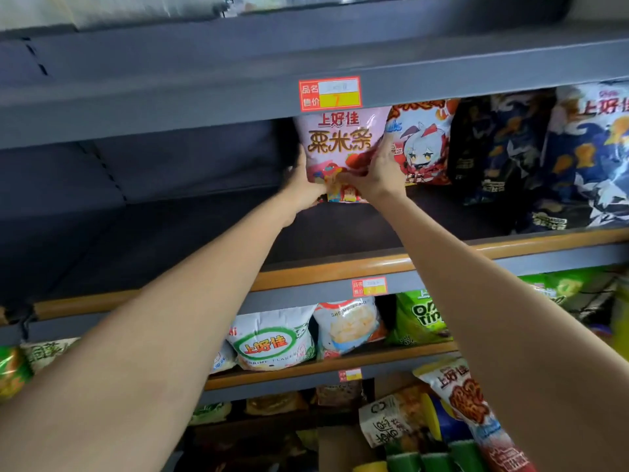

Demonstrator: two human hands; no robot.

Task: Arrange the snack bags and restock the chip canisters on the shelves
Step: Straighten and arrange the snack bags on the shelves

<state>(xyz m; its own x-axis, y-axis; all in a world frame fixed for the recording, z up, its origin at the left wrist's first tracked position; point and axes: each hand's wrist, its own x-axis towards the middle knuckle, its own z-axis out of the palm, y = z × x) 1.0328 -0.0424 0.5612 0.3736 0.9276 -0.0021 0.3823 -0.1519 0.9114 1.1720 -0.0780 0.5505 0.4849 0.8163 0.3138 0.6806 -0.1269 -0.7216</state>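
Note:
A pink snack bag (pixel 340 141) stands upright at the back of the dark upper shelf (pixel 340 233). My left hand (pixel 301 185) grips its lower left edge and my right hand (pixel 371 178) grips its lower right corner, both arms reaching up. Right beside it stands a red and white bag with a cartoon figure (pixel 422 144), then dark blue bags (pixel 500 148) and a blue and white bag (pixel 592 155). Green canister tops (pixel 435 459) show at the bottom edge.
The shelf left of the pink bag holds nothing. A price tag (pixel 329 93) hangs on the shelf edge above. The lower shelf carries a white and green bag (pixel 272 338), a white bag (pixel 350 325) and a green bag (pixel 422 318). A red and white bag (pixel 473 403) leans at lower right.

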